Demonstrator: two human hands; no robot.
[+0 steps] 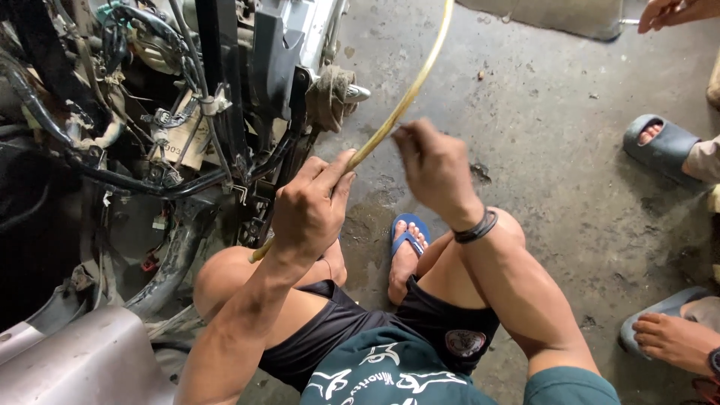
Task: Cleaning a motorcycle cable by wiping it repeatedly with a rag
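Note:
A long yellowish flexible tube (409, 94) runs from the top of the view down to my lap. My left hand (311, 206) is closed around its lower part, thumb pressed along it. My right hand (431, 165) pinches the tube a little higher up, fingers bunched on it. A black band sits on my right wrist (476, 225). I squat on a concrete floor, a blue sandal (409, 229) on my foot below the hands.
A stripped scooter frame (187, 112) with black hoses, wires and connectors fills the left. A grey body panel (82, 364) lies at the lower left. Another person's sandalled feet (664, 146) and hand (675, 11) are at the right edge.

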